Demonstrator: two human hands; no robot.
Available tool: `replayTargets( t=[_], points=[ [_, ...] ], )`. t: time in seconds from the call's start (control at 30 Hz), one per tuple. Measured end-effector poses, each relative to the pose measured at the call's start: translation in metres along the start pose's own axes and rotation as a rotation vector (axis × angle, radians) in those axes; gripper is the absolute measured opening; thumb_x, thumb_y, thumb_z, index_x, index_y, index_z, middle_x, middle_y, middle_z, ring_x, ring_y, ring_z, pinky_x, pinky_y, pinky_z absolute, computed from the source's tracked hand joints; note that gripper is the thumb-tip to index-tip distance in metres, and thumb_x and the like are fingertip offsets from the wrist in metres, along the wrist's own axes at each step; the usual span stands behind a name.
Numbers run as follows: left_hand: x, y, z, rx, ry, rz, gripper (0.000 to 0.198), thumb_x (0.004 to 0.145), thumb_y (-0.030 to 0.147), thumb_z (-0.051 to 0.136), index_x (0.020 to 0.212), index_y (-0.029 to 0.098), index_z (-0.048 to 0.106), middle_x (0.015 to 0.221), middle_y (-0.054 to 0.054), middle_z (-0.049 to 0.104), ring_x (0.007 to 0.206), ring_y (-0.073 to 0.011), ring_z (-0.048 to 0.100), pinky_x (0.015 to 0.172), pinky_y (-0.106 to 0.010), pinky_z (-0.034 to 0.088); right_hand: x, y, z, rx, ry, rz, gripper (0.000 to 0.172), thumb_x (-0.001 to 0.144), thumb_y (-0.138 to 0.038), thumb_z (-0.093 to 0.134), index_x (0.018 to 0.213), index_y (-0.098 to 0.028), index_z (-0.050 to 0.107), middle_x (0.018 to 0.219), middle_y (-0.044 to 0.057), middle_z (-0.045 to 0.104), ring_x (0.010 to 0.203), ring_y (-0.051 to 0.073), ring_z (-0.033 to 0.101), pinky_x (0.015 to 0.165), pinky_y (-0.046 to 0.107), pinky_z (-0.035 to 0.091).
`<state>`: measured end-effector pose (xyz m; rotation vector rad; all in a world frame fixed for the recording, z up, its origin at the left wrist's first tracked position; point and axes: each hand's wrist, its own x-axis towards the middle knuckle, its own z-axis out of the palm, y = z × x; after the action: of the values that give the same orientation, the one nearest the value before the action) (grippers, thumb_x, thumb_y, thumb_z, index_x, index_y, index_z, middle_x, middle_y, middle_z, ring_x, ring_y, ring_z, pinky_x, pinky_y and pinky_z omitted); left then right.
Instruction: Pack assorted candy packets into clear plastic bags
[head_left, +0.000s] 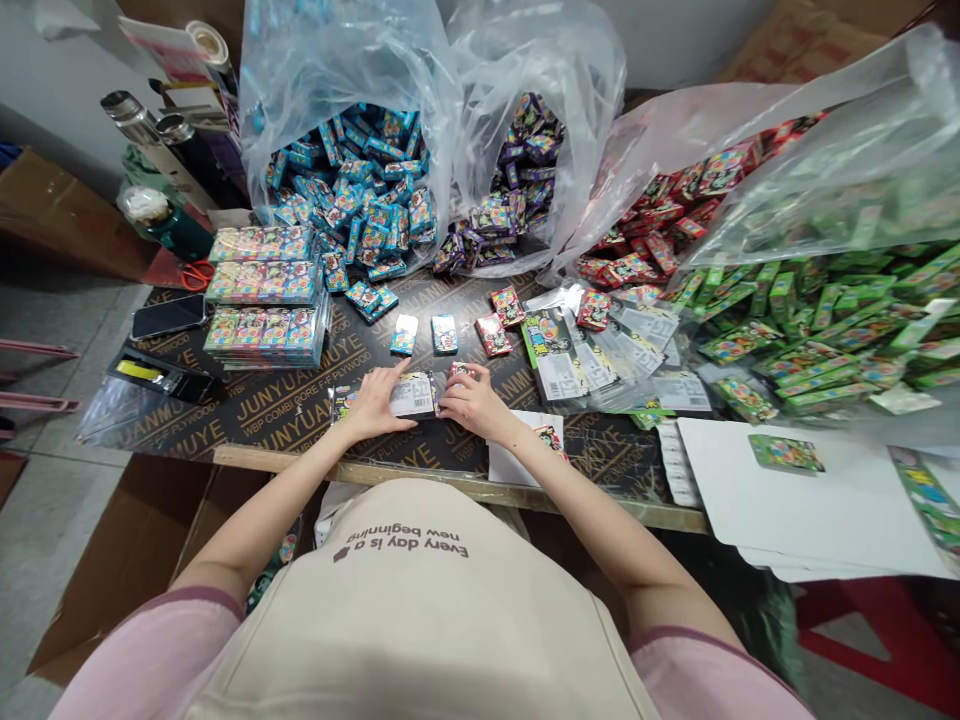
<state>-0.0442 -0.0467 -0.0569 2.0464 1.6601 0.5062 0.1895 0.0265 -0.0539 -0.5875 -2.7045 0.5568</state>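
Near the front edge of the dark plywood desk printed with gold lettering (262, 425), both bare forearms reached forward and converged. The left hand (375, 404) lay palm down, thumb and fingers spread wide over a flat, white-labelled printed pack (414, 395), while the right hand (474, 403), fingers curled narrowly, held a small red cardboard box (460, 372) at the pack's right end.

I was in a packing workshop: plastic bags (360, 60) full of small boxes (375, 190) stood beyond my left hand (382, 405) and right hand (471, 402), wrapped stacks (262, 285) left of them, a printed plywood worktop (270, 400) beneath.
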Motion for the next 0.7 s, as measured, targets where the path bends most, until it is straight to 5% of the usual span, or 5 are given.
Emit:
replayTargets(
  t=[0.4, 0.7],
  points=[
    [-0.005, -0.001, 0.004, -0.008, 0.047, 0.045, 0.107, 0.062, 0.042, 0.078, 0.148, 0.021, 0.018, 0.118, -0.011, 0.050, 0.106, -0.0297, 0.047, 0.092, -0.042, 0.038, -0.008, -0.001, 0.018, 0.032, 0.123, -0.002, 0.014, 0.089, -0.027, 0.058, 0.083, -0.026, 0.070, 0.078, -0.001, 0.073, 0.091, 0.019, 0.059, 0.102, 0.050, 0.024],
    [-0.006, -0.005, 0.002, -0.080, 0.180, 0.063, 0.101, 0.061, 0.044, 0.079, 0.145, 0.021, 0.028, 0.118, -0.011, 0.052, 0.107, -0.0283, 0.049, 0.095, -0.043, 0.040, -0.008, -0.010, 0.018, 0.015, 0.337, 0.027, 0.011, 0.088, -0.026, 0.058, 0.091, -0.025, 0.069, 0.088, -0.001, 0.075, 0.089, 0.017, 0.063, 0.102, 0.049, 0.024]
  ],
)
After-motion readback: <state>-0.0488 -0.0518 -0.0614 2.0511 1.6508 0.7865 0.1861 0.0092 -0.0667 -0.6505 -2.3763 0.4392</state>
